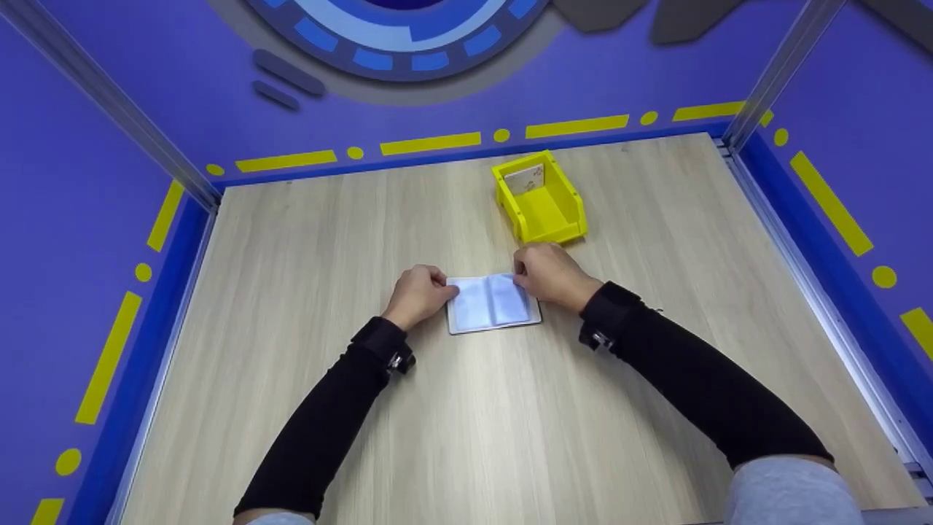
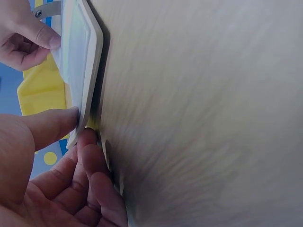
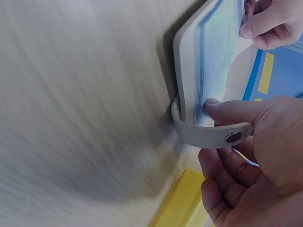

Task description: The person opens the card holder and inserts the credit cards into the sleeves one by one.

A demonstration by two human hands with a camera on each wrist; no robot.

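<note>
A card holder (image 1: 474, 306) lies spread at its middle fold on the table, with clear plastic sleeves (image 3: 218, 56) inside a pale cover. My left hand (image 1: 419, 295) pinches its left edge, thumb on the inner face and fingertips under the cover in the left wrist view. At the upper right corner, my right hand (image 1: 550, 273) holds the other side, its thumb tip on the stacked sleeves. A pale strap (image 3: 208, 135) with a metal snap sticks out beside that thumb. The right fingers curl below the strap.
Just beyond my right hand stands a yellow bin (image 1: 543, 208) with a small patterned white card (image 1: 525, 179) against its inner wall. Blue panels with yellow marks (image 1: 430, 144) border the wooden table (image 1: 328, 233) at the back and both sides.
</note>
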